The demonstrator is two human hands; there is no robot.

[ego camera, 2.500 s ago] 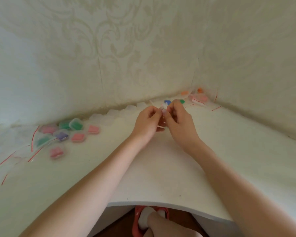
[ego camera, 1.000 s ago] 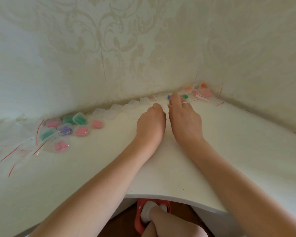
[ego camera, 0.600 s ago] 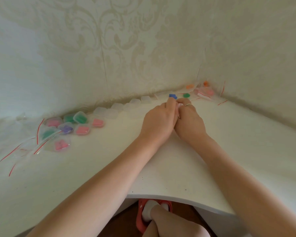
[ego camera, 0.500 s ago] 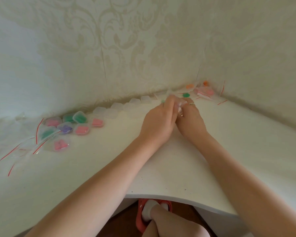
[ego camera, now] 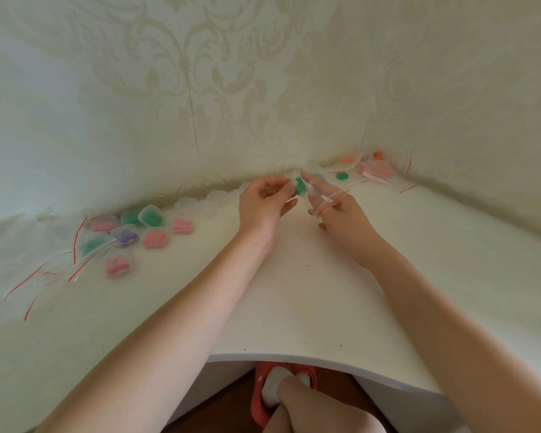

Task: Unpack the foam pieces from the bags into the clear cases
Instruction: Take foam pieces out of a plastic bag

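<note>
left hand pinching green foam piece, right hand holding its bag

left hand (ego camera: 264,203): raised above the table, fingers curled, thumb and fingertips pinching a green foam piece (ego camera: 300,185) at its near edge. the piece sits between the two hands, at or just outside the mouth of the bag; which of the two cannot be told.

right hand (ego camera: 341,207): fingers partly extended, a small clear bag (ego camera: 320,200) with a red zip strip held among them. bag looks limp and crumpled.

handling, judged: foam piece likely very light, soft, squashable; a gentle pinch on its flat sides should do, as a hard one would deform it. bag film thin and slippery, best held near the stiffer red strip.

filled clear cases (ego camera: 128,231): a cluster to the left, holding pink, green and purple pieces; lids appear closed.

empty clear cases (ego camera: 213,200): a row along the wall foot, left of the hands, hard to count.

spent bags (ego camera: 44,273): flat, red-striped, scattered at far left.

unopened stock (ego camera: 374,168): bags and loose orange, green and pink pieces in the far right corner.

table (ego camera: 294,307): white, matt, curved front edge, set into a corner.

walls (ego camera: 231,73): pale cream damask paper, a seam visible.

below the table edge: a foot in a white sock and red slipper (ego camera: 281,385) on dark floor.
</note>
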